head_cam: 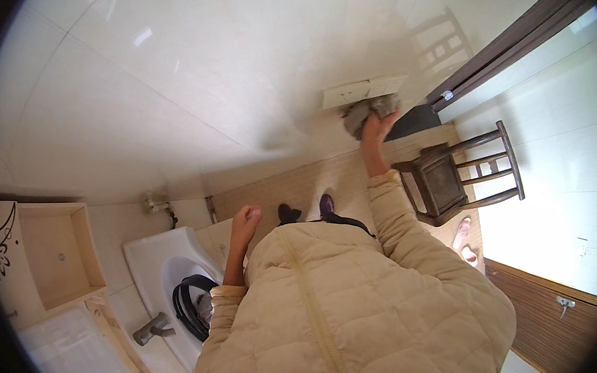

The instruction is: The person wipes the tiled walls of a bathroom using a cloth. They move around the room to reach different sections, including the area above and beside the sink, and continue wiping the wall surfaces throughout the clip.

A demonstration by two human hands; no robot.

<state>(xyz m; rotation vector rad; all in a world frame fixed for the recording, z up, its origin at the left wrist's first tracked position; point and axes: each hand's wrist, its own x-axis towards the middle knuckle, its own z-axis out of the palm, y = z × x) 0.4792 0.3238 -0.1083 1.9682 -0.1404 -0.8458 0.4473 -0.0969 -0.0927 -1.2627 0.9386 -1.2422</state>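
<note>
My right hand (376, 129) holds a crumpled grey cloth (359, 120) against the pale tiled wall (204, 88). The cloth lies just below a white double socket and switch plate (359, 92), touching or very near its lower edge. My left hand (248, 220) hangs by my left side with curled fingers, and nothing shows in it. Beside that hand is a white washbasin (150, 253), in which a black-rimmed bucket or bowl (183, 303) holds a grey cloth, partly hidden by my sleeve.
A dark wooden chair (444, 181) stands to my right, with pink slippers (462, 233) behind it. A dark door frame (509, 43) rises at the upper right. A grey tap (151, 329) and an open wall cabinet (62, 255) are at the left.
</note>
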